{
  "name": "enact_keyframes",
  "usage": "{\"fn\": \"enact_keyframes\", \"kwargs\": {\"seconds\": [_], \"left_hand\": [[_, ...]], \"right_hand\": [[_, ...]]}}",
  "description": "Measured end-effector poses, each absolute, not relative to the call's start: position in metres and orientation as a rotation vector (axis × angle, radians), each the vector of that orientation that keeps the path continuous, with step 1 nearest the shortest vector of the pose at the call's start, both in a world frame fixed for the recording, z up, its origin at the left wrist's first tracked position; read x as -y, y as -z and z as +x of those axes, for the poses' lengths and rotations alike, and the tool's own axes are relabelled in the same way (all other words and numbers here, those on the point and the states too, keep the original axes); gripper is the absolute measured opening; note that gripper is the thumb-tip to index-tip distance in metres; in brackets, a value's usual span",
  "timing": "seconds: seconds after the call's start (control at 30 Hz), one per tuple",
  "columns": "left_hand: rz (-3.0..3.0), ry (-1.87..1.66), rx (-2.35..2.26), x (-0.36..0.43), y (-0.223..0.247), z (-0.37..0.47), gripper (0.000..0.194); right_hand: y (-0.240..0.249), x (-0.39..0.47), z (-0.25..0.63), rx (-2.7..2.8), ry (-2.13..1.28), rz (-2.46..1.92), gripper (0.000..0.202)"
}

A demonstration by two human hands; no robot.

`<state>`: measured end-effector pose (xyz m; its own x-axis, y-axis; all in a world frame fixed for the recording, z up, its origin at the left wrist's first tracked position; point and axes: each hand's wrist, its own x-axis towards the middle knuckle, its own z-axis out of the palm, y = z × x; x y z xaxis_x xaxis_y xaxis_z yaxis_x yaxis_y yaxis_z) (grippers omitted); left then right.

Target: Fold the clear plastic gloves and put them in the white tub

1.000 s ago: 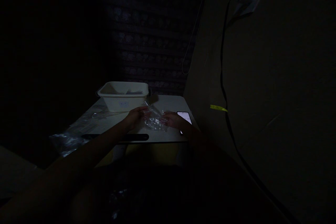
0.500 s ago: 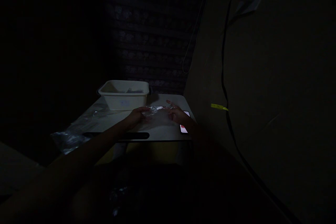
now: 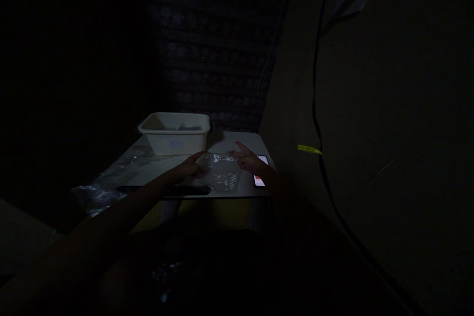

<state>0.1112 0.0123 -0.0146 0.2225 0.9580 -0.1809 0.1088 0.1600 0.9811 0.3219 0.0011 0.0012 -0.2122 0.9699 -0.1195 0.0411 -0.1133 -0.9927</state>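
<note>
A clear, shiny plastic bag [image 3: 224, 175] is spread between my hands, just over the small white table. My left hand [image 3: 189, 168] grips its left side, forefinger stretched along the upper edge and the other fingers curled. At the upper right corner, my right hand [image 3: 247, 160] is closed on the bag, with one finger pointing up and away. Dim light hides exactly how the fingertips meet the plastic. Beside my right wrist lies a phone [image 3: 260, 177] with its screen lit, partly covered by my forearm.
A white plastic tub [image 3: 176, 142] with something inside stands at the table's [image 3: 237, 139] back left. More clear plastic [image 3: 98, 197] hangs over the left edge. A dark slot [image 3: 192, 190] runs along the front. On the right wall hangs a black cable [image 3: 314, 108] with a yellow tag [image 3: 309, 149].
The bag, bunched up between my hands before, now hangs spread out toward the table's front edge. My left hand has shifted slightly left and down; my right forefinger points out more.
</note>
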Motion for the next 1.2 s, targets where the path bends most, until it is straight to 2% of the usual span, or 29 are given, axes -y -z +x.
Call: {"fn": "enact_keyframes", "kwargs": {"seconds": [0.1, 0.23, 0.37, 0.5, 0.6, 0.83, 0.97, 1.2], "left_hand": [[1.383, -0.812, -1.343, -0.017, 0.015, 0.106, 0.065], [1.559, -0.856, -1.648, -0.021, 0.011, 0.097, 0.041], [1.988, -0.942, -1.668, -0.016, 0.010, 0.096, 0.027], [2.422, -0.654, -1.191, 0.000, 0.024, 0.112, 0.032], [2.540, -0.570, -1.080, 0.012, 0.042, 0.124, 0.042], [2.739, -0.133, -1.350, 0.029, 0.062, 0.129, 0.054], [2.809, -0.058, -1.345, 0.039, 0.058, 0.129, 0.052], [2.841, -0.069, -1.324, 0.049, 0.055, 0.125, 0.051]], "right_hand": [[-0.002, 0.002, 0.322, 1.362, -1.406, -1.329, 0.081], [0.003, 0.002, 0.322, 1.526, -1.292, -1.512, 0.077], [0.011, -0.003, 0.326, 1.861, -0.940, -1.657, 0.068], [0.010, -0.004, 0.331, 2.213, -0.297, -1.808, 0.054], [0.008, -0.003, 0.330, 2.257, -0.036, -1.863, 0.041], [0.043, 0.004, 0.308, 2.535, -0.045, -1.414, 0.043], [0.060, 0.002, 0.304, 2.566, -0.070, -1.448, 0.046], [0.057, -0.023, 0.313, 2.511, 0.013, -1.614, 0.049]]}}
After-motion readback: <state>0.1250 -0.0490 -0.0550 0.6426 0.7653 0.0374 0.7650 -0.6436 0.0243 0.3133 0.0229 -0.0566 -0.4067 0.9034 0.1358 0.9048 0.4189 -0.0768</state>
